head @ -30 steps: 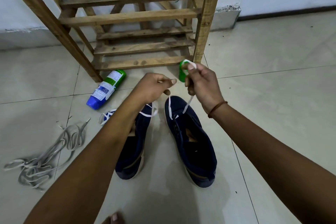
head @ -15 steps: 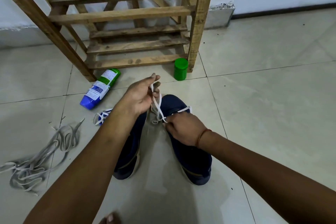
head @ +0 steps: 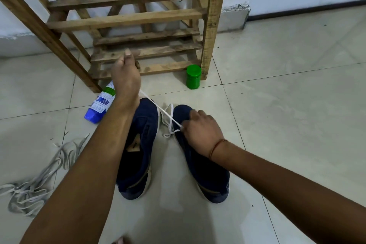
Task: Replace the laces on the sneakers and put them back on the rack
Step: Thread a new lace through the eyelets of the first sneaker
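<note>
Head view: the wooden rack (head: 126, 20) fills the upper middle of the frame, its slats bare, so neither shoe has gone back yet. Below it, at centre, the two navy sneakers stand side by side on the tiles, the left sneaker (head: 145, 121) partly under the forearm and the right sneaker (head: 210, 172) just beside it. The left hand (head: 125, 77) has risen from beside the toes to the upper middle of the frame, in front of the rack's lowest slats, its fingers curled tight round the lace end. The right hand (head: 202, 130) has stayed low on the front of the right sneaker, pinching the lace where it leaves the shoe. At lower left lies the heap of old grey laces (head: 39, 180), beside it the blue and green bottle (head: 101, 105), and by the rack's right post the green jar (head: 193, 76) (none of these has moved). The white lace (head: 159, 108), slack half a second ago, now runs as a taut diagonal between the two hands. I judge that one pass is being drawn through an eyelet near the toe; most of the lacing is still to do.
</note>
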